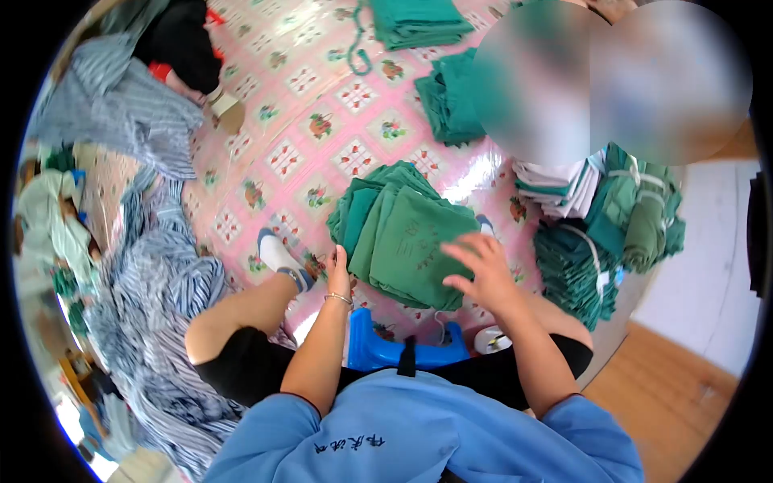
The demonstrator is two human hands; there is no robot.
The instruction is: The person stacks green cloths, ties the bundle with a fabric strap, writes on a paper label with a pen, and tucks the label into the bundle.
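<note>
Green stack (pixel 415 249): being borne by the pink covering (pixel 250 173) between the person's feet (pixel 278 251); folded pieces are being overlapped, dark writing being shown on the top one.
Left hand (pixel 337 274): being placed at the stack's left edge; whether anything is being grasped by its fingers cannot be told.
Right hand (pixel 485 272): being held at the right edge, fingers spread and released; contact cannot be told.
Handling: probably best done with both edges being squared evenly, lower layers being steadied, no fold being dragged loose.
Surface: glossy, fruit-patterned; light is being reflected beyond the stack.
Room, left: striped heap (pixel 165 282) being strewn loosely.
Room, right: tied green bundle (pixel 573 270) being seen near a white pile (pixel 554 187).
Room, far: folded green garments (pixel 419 24) being supported by the covering; upper right being blurred.
</note>
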